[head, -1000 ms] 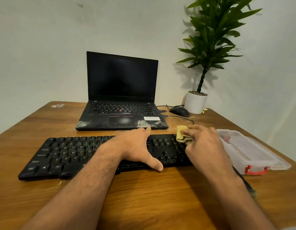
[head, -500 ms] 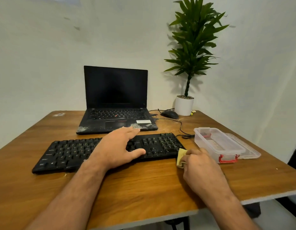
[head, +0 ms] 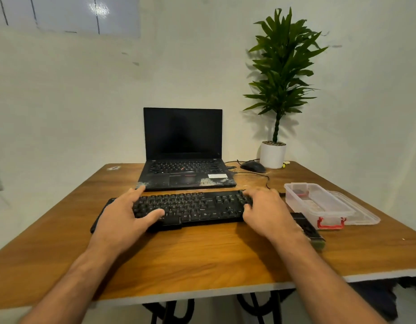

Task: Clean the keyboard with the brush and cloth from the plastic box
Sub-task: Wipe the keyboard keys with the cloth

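Black keyboard (head: 190, 206) lying crosswise on the wooden worktop (head: 202, 258), held at both ends. Left hand (head: 123, 218): fingers (head: 138, 191) spread over the left end, the forefinger reaching past the far edge, the thumb lying along the near rows of keys. Right hand (head: 267, 211): fingers (head: 247, 195) curled round the right end; whether a cloth lies beneath them cannot be told. Just right of the right-hand fingers stands the clear plastic box (head: 319, 202), open, with a red clasp (head: 330, 223) on its near wall and its lid (head: 361, 213) lying flat against its right side. Between that hand's wrist and the box, a dark flat object (head: 307, 226) rests on the worktop; it is too blurred to identify. Beyond the fingertips of both hands: an open laptop (head: 183, 150) with a dark screen. Farther right of it, a black mouse (head: 253, 166) with its cable, and a potted plant (head: 281, 90) in a white pot.
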Demonstrator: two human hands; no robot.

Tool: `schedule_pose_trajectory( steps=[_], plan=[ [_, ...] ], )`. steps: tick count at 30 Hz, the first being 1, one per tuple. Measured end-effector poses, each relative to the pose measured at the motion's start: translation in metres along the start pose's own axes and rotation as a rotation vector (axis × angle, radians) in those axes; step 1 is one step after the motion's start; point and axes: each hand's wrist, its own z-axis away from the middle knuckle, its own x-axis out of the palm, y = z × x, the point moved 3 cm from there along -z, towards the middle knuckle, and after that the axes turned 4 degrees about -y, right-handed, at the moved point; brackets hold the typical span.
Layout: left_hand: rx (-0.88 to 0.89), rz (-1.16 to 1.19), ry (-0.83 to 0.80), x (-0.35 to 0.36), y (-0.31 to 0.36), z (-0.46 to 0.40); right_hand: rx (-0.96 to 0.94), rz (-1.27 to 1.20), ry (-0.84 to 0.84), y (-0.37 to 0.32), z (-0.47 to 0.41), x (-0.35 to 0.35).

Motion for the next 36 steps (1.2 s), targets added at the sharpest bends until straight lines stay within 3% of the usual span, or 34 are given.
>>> schedule_pose_trajectory(
  steps=[7, 11, 18, 30, 36],
  plan=[
    [-0.203, -0.19, -0.062, -0.01, -0.043, -0.024, 0.149, 0.048, -0.097, -0.004, -0.046, 0.018],
    [-0.381, -0.107, -0.171, -0.011, -0.061, -0.036, 0.249, -0.065, -0.153, 0.005, -0.062, 0.024],
    [-0.313, -0.082, -0.211, -0.001, -0.073, -0.042, 0.369, -0.192, -0.148, 0.013, -0.076, 0.024],
    [-0.228, 0.24, -0.087, 0.0, -0.083, -0.075, 0.28, -0.415, 0.055, 0.01, -0.102, 0.031],
    [-0.268, 0.281, -0.011, 0.005, -0.095, -0.095, 0.253, -0.455, 0.107, 0.007, -0.116, 0.047]
  ],
)
